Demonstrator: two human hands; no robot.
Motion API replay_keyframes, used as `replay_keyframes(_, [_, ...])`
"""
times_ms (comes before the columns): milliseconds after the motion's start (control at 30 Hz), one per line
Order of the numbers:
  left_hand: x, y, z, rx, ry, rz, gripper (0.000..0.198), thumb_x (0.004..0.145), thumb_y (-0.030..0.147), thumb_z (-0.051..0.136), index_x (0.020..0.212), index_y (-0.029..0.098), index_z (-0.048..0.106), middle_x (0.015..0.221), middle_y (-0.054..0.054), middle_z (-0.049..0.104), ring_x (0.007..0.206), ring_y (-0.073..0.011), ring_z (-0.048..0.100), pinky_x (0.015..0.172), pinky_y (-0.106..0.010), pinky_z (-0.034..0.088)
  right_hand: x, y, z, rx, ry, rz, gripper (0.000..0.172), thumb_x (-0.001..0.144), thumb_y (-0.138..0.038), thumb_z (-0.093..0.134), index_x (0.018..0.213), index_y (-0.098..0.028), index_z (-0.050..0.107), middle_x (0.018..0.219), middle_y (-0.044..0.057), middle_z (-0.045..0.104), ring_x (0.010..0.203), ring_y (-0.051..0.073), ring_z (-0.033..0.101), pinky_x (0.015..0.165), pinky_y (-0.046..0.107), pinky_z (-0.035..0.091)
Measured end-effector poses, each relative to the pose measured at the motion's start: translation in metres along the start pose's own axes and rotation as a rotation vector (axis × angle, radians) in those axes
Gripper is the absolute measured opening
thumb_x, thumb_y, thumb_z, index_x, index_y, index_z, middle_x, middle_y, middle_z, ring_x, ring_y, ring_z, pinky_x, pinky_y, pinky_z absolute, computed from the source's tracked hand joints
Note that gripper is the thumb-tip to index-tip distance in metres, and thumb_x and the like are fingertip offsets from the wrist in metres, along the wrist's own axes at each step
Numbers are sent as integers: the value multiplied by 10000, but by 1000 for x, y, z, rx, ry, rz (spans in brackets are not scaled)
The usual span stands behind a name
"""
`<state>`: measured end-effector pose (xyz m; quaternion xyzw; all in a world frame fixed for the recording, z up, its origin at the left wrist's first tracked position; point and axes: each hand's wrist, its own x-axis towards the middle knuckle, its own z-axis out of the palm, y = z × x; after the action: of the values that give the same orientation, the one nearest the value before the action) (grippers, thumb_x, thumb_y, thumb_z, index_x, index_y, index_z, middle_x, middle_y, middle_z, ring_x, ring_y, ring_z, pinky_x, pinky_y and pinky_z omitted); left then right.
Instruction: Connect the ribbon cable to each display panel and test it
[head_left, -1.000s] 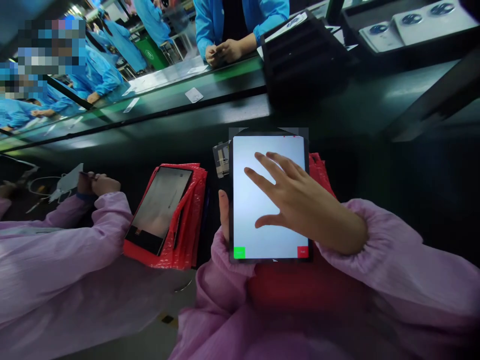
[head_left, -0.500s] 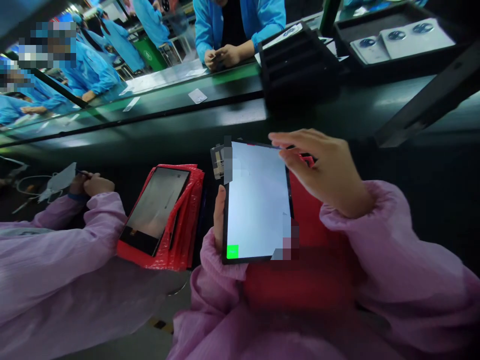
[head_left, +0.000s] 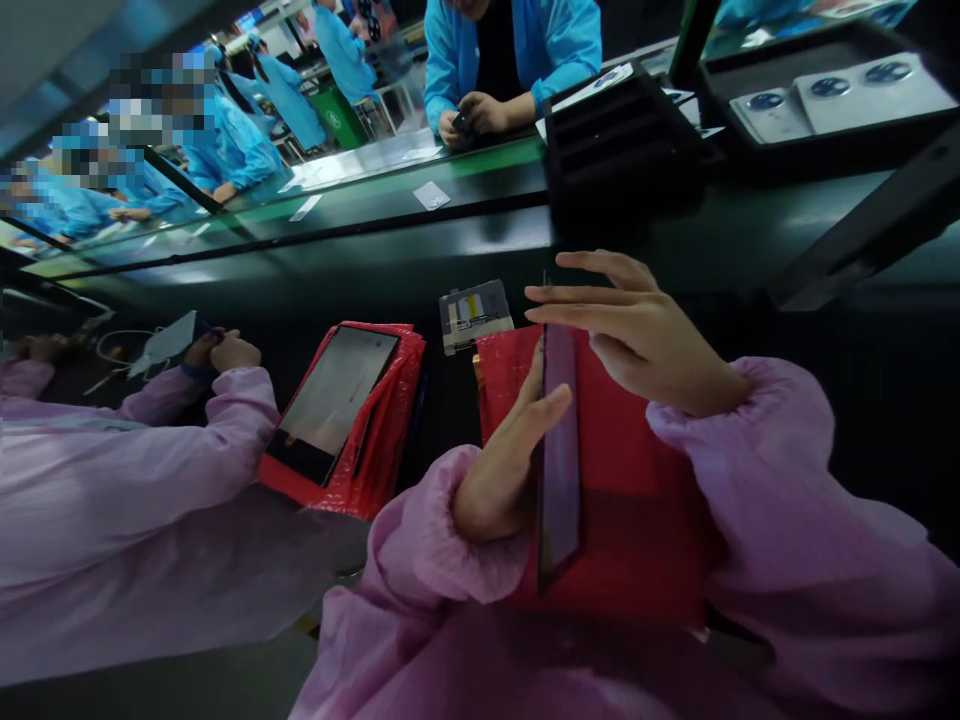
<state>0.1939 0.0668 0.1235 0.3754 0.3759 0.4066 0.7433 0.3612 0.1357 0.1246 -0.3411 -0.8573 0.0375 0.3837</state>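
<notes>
A thin tablet (head_left: 561,470) stands tilted nearly on edge, so its face shows only as a narrow, dim, pinkish strip. My left hand (head_left: 506,465) grips it by its left side, thumb on the near face and fingers partly hidden behind. By its upper end is my right hand (head_left: 637,325), fingers stretched out and apart; whether the fingertips touch the edge I cannot tell. Underneath both lies a red wrap pad or stack (head_left: 637,510). Beyond its far left corner sits a small grey electronic board or fixture (head_left: 476,312).
On the left, another screen panel (head_left: 337,390) lies on stacked red bubble bags (head_left: 409,400). Beside it a co-worker's pink sleeve (head_left: 225,430) reaches in. A black slotted rack (head_left: 622,130) and a tray (head_left: 780,140) with white boxes stand across the green line. A dark bar (head_left: 862,230) slants at right.
The tablet has turned from facing me, brightly lit white, to nearly edge-on. My left hand has come into fuller view around it. The board behind is now uncovered, and the whole view has shifted slightly.
</notes>
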Motion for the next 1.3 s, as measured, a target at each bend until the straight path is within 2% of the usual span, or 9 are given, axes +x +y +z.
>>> replay_keyframes(100, [6, 4, -21, 12, -62, 104, 391, 914, 336, 448, 1296, 294, 518, 1410, 0, 522, 1404, -220, 366, 1158, -441, 338, -1, 4, -8, -34, 45, -11, 482, 837, -20, 391, 1140, -268, 673, 1233, -41, 655, 1297, 228, 471, 1108, 534, 344])
replay_keyframes(167, [17, 11, -45, 85, -20, 225, 374, 900, 324, 476, 1266, 283, 537, 1404, -26, 525, 1376, -228, 410, 1151, -443, 334, -2, 5, -13, -36, 53, 7, 456, 838, -27, 403, 1106, -264, 686, 1194, -38, 676, 1257, 232, 501, 1075, 525, 387])
replay_keyframes(233, [36, 18, -76, 364, 133, 444, 353, 889, 307, 482, 1228, 239, 550, 1375, -73, 544, 1301, -240, 497, 1109, -442, 385, -3, 5, -17, -26, 53, 35, 434, 840, -39, 425, 1082, -281, 692, 1172, -44, 684, 1233, 232, 517, 1045, 512, 421])
replay_keyframes(267, [50, 20, -92, 629, 298, 517, 331, 897, 258, 447, 1203, 205, 560, 1315, -95, 583, 1245, -225, 544, 1082, -417, 415, -3, 5, -18, -20, 48, 43, 428, 838, -43, 437, 1076, -290, 693, 1170, -46, 685, 1228, 233, 521, 1039, 509, 428])
replay_keyframes(300, [64, 19, -108, 952, 482, 532, 321, 880, 195, 425, 1159, 188, 584, 1229, -95, 629, 1173, -208, 589, 1047, -389, 448, -4, 4, -19, -16, 40, 46, 427, 834, -44, 447, 1077, -295, 693, 1172, -47, 684, 1225, 235, 522, 1039, 507, 429])
replay_keyframes(333, [80, 17, -123, 1057, 549, 513, 329, 849, 128, 435, 1127, 156, 609, 1209, -119, 632, 1179, -226, 576, 1069, -402, 422, -4, 4, -19, -15, 31, 47, 431, 827, -42, 455, 1081, -297, 692, 1178, -46, 681, 1222, 238, 523, 1039, 505, 429])
replay_keyframes(500, [137, -9, -171, 1325, 651, 437, 438, 781, 11, 400, 1138, 117, 630, 1227, -170, 592, 1216, -288, 519, 1092, -452, 368, -5, 5, -19, -23, 2, 32, 456, 785, -30, 471, 1125, -251, 679, 1216, -23, 664, 1203, 248, 518, 1031, 505, 433])
replay_keyframes(900, [153, -19, -190, 1653, 626, 373, 424, 877, 130, 371, 1240, 116, 591, 1204, -166, 577, 1109, -309, 530, 1010, -434, 401, -3, -3, -23, -22, -8, 39, 422, 803, -46, 482, 1123, -233, 685, 1211, -10, 667, 1174, 238, 526, 1019, 470, 454])
replay_keyframes(1300, [153, -23, -191, 1528, 590, 410, 452, 853, 108, 384, 1254, 125, 592, 1240, -188, 568, 1184, -341, 501, 1057, -518, 360, -1, -6, -20, -57, -33, 48, 416, 832, -60, 479, 1133, -270, 676, 1302, 19, 600, 1203, 239, 526, 1033, 478, 435])
